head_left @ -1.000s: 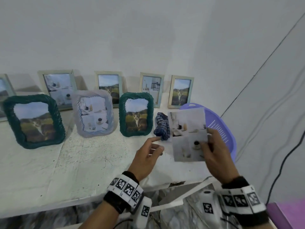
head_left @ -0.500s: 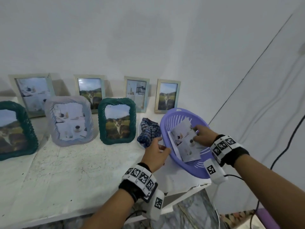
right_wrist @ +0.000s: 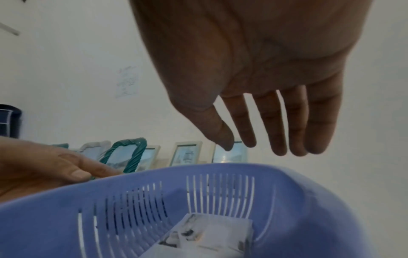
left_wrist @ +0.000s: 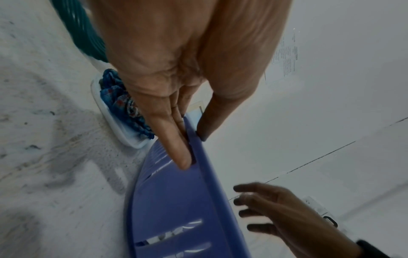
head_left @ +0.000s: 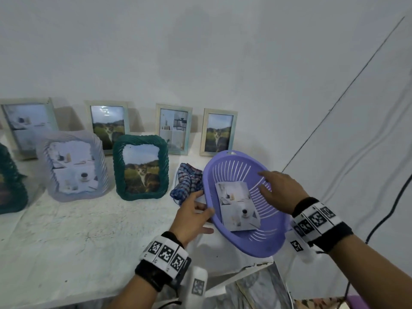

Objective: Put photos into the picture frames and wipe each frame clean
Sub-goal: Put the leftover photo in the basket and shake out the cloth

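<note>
White table [head_left: 66, 237], left hand [head_left: 191, 216] gripping basket [head_left: 263, 244]

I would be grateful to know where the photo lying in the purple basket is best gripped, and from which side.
Probably pinch the photo's upper right corner, coming from above with the right hand. The photo lies flat, tilted against the slotted basket wall, so a corner should lift more easily than its middle. The left hand grips the rim.

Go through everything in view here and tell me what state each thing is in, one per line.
Purple basket: tilted, gripped at its rim.
Loose photo: lying inside the basket.
Left hand: pinching the basket rim.
Right hand: open above the basket, holding nothing.
Checked cloth: crumpled beside the basket.
Green frame: upright, cat photo in it.
Lavender frame: upright, photo in it.
</note>
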Demonstrator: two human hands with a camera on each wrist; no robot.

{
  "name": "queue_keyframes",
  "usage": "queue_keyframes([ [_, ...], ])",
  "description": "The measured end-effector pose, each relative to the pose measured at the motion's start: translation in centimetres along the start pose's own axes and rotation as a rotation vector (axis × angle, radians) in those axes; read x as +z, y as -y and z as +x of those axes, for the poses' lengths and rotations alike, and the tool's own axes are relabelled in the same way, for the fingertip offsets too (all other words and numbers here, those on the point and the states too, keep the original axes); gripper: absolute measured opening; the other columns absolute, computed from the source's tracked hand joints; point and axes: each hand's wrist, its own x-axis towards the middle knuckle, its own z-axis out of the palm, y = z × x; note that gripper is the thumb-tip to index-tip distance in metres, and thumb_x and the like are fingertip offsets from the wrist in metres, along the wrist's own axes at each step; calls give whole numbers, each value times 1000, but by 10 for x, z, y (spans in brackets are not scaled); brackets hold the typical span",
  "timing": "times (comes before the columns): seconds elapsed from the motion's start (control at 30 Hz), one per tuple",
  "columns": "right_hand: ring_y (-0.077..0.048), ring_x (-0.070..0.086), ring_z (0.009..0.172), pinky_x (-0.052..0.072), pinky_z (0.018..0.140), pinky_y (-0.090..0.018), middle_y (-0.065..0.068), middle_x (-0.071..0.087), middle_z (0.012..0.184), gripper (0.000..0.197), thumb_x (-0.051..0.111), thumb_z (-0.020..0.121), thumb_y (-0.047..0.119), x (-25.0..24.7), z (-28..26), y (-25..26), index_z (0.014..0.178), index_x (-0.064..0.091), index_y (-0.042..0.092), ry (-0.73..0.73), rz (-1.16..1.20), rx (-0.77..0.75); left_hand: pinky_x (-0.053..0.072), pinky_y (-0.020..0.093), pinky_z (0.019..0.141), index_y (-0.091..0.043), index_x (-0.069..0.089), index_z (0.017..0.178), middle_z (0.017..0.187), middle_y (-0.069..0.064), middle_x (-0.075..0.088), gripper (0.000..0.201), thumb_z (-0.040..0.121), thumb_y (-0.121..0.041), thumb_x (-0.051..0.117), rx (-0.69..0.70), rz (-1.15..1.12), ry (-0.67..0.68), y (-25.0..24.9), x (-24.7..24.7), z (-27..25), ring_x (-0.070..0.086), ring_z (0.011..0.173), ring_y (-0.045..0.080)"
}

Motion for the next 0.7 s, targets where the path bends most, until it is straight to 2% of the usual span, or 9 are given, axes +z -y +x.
queue_keyframes([
  [0.07, -30, 51, 114, 46, 92, -40, -10, 56, 124, 43, 48, 95, 31, 1, -14, -8, 136, 47, 17, -70, 16, 62, 59, 32, 61, -23, 40, 139, 106, 12, 58, 53, 92, -11, 63, 8, 0, -11, 1, 1, 0, 68, 90, 28],
  [0.13, -31, 52, 113, 45, 93, -38, -12, 55, 125, 41, 50, 95, 28, 10, -23, -17, 133, 50, 13, -44, 47, 109, 59, 32, 61, -23, 42, 137, 104, 10, 59, 51, 92, -10, 62, 17, 1, -25, 2, 2, 2, 68, 89, 26],
  [0.23, -30, 55, 113, 40, 96, -32, -14, 53, 129, 38, 55, 94, 19, 22, -27, -28, 130, 54, 6, -58, 163, 81, 59, 30, 61, -26, 45, 131, 104, 9, 58, 43, 94, -9, 58, 46, 14, -32, -2, 6, 8, 67, 87, 22],
  [0.3, -30, 54, 116, 39, 98, -33, -15, 53, 131, 37, 55, 93, 14, 25, -23, -30, 129, 55, 4, -104, 220, 68, 58, 28, 59, -26, 45, 129, 110, 10, 57, 39, 96, -8, 55, 62, 26, -36, -8, 8, 14, 66, 87, 21],
  [0.43, -30, 51, 122, 36, 103, -34, -14, 52, 136, 36, 54, 93, 11, 28, -10, -35, 128, 57, 2, -132, 267, 96, 61, 35, 65, -26, 45, 131, 118, 16, 57, 39, 97, -9, 53, 75, 89, -51, -15, 8, 29, 67, 94, 26],
  [0.57, -34, 46, 125, 35, 104, -38, -16, 47, 141, 39, 55, 93, 14, 29, -12, -32, 131, 54, 6, -123, 271, 108, 60, 39, 68, -29, 44, 129, 111, 12, 60, 37, 97, -13, 54, 107, 178, -67, -15, 5, 32, 67, 91, 27],
  [0.63, -38, 44, 123, 38, 101, -42, -16, 46, 140, 36, 56, 92, 15, 25, -25, -16, 127, 57, 9, -255, 241, 64, 59, 40, 73, -31, 45, 130, 109, 6, 62, 37, 96, -20, 56, 166, 299, -103, -10, -2, 29, 67, 91, 24],
  [0.7, -32, 54, 108, 45, 91, -38, -13, 57, 124, 29, 52, 90, 20, 18, -47, 17, 115, 64, 8, -448, 238, -155, 57, 39, 80, -23, 52, 130, 110, 3, 65, 36, 95, -22, 57, 271, 477, -178, -3, -14, 24, 64, 93, 19],
])
